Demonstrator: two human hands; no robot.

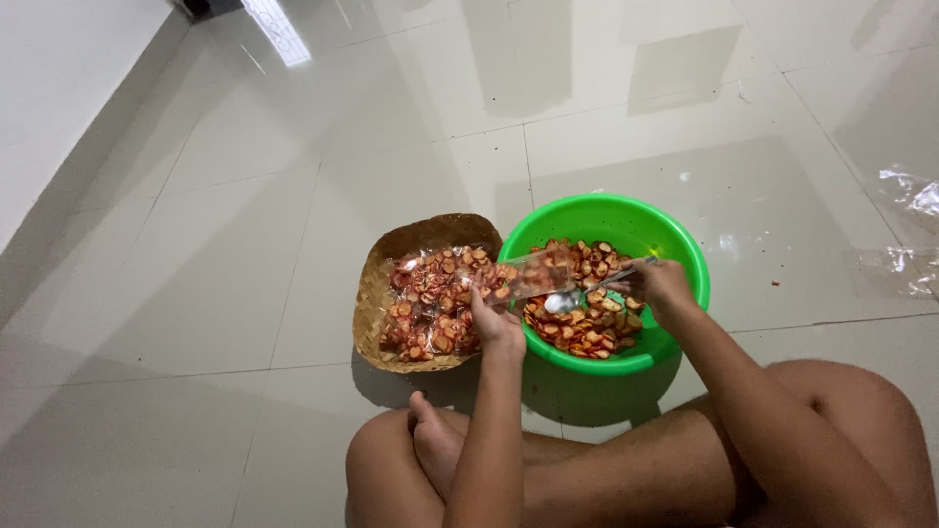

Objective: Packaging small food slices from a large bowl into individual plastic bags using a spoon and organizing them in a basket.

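Observation:
My left hand holds a clear plastic bag part-filled with reddish-orange chips, its mouth tilted over the green bowl. My right hand grips a metal spoon whose bowl end lies on the chips inside the green bowl, close to the bag's opening. To the left, a woven bamboo tray carries several filled clear packets of the same chips.
I sit cross-legged on glossy white floor tiles, knees and a foot at the bottom. Empty clear plastic bags lie at the far right. A white wall runs along the left.

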